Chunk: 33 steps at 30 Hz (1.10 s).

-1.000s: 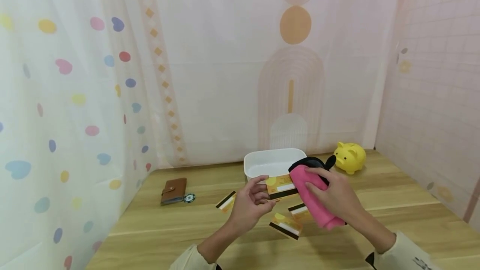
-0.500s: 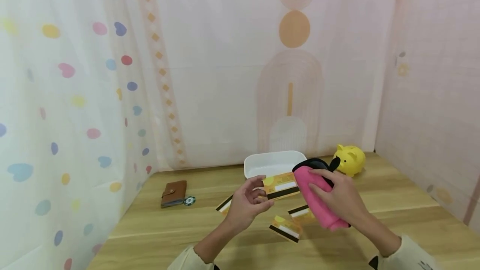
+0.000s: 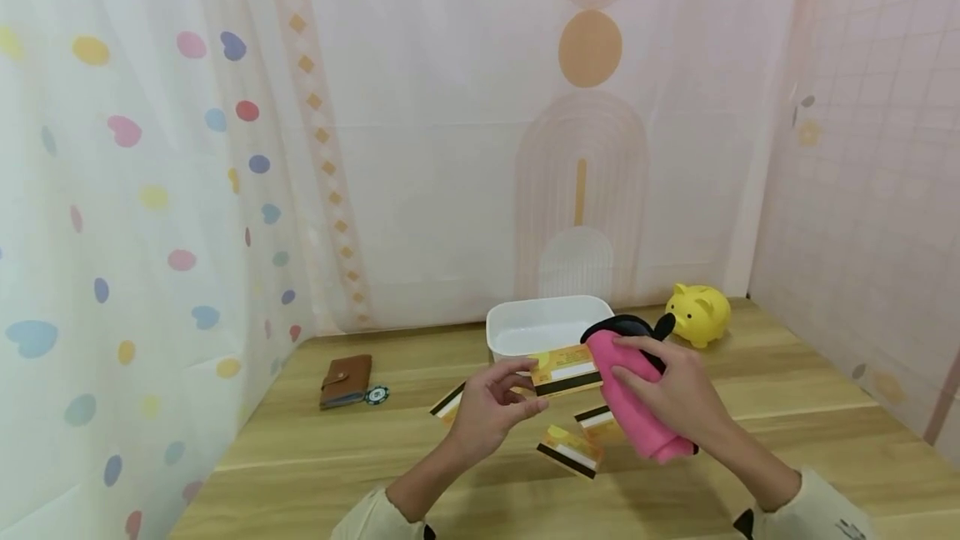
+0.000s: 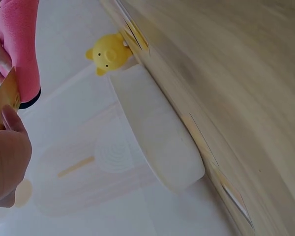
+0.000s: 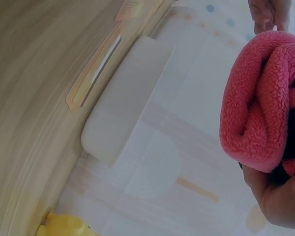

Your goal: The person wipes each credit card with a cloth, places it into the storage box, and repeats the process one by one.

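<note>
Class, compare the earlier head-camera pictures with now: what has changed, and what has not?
The pink bundle in the right hand has shifted slightly rightward, and a little more of the card beside it shows. The left hand still holds that card; nothing was gripped or released. The wallet and piggy bank stayed put.

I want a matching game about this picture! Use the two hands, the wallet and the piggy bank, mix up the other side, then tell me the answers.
Things:
1. left hand
2. wallet
3. right hand
4. piggy bank

Matches:
A. yellow
B. holding a pink cloth
C. holding a card
D. brown, next to a round chip

Right pairs: 1-C, 2-D, 3-B, 4-A
</note>
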Each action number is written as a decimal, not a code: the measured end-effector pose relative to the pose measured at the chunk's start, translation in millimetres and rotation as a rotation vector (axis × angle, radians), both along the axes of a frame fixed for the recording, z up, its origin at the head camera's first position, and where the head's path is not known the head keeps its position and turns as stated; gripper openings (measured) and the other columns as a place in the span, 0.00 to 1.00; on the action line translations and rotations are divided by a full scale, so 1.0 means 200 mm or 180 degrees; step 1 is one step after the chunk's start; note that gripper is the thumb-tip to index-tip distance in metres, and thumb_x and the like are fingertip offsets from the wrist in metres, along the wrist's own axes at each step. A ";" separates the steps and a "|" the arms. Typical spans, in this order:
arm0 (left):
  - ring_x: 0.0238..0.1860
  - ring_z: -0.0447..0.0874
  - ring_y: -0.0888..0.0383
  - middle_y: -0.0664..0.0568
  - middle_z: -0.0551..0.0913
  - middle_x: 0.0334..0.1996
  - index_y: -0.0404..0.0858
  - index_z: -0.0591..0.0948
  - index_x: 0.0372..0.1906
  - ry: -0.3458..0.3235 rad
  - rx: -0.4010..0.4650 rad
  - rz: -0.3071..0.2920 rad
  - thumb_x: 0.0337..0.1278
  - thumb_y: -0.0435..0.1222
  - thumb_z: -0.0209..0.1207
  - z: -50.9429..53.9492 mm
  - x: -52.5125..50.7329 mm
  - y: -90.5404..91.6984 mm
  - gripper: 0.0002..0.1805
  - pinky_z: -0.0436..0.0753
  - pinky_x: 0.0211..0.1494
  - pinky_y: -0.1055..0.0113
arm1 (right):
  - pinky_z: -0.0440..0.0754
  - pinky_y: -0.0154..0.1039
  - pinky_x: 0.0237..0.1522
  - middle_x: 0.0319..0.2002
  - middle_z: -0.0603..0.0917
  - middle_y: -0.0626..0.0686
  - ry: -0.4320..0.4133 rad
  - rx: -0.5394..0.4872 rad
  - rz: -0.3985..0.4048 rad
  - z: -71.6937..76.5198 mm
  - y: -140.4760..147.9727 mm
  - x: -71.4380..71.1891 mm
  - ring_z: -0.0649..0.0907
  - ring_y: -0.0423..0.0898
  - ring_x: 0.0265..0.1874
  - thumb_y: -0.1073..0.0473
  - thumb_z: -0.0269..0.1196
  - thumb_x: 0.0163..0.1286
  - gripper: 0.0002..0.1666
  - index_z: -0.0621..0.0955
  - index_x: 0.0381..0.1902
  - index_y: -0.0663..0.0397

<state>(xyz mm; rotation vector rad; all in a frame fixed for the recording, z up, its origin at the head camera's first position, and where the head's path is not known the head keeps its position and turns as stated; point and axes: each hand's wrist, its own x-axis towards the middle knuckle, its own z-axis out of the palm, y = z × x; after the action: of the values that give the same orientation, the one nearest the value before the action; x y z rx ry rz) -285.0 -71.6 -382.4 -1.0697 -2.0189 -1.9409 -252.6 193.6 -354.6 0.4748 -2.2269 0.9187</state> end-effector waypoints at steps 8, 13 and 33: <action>0.48 0.79 0.58 0.37 0.78 0.53 0.26 0.77 0.60 0.0120 -0.0154 0.0117 0.49 0.25 0.70 0.00 -0.01 -0.03 0.30 0.81 0.43 0.71 | 0.60 0.30 0.10 0.39 0.88 0.51 -0.0110 -0.0103 0.0108 0.00 0.00 0.01 0.57 0.32 0.16 0.62 0.75 0.57 0.20 0.86 0.49 0.51; 0.47 0.80 0.56 0.37 0.80 0.52 0.25 0.78 0.59 0.0280 -0.0219 0.0225 0.51 0.22 0.68 -0.01 -0.01 -0.03 0.27 0.82 0.43 0.70 | 0.61 0.30 0.12 0.45 0.88 0.52 -0.0152 -0.0159 0.0142 -0.01 0.00 0.02 0.59 0.32 0.17 0.62 0.75 0.57 0.19 0.87 0.48 0.51; 0.37 0.78 0.67 0.40 0.81 0.35 0.29 0.85 0.34 0.0659 0.0247 0.0430 0.53 0.23 0.65 -0.04 -0.04 0.01 0.03 0.74 0.33 0.75 | 0.64 0.31 0.13 0.45 0.88 0.53 -0.0338 -0.0207 0.0197 -0.02 0.00 0.04 0.60 0.32 0.16 0.60 0.75 0.58 0.19 0.87 0.49 0.49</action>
<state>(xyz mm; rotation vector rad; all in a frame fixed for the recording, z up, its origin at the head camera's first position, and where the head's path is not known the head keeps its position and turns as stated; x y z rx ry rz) -293.8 -70.6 -389.7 -1.0398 -1.8408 -1.7485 -245.2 193.3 -357.7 0.4773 -2.2802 1.0679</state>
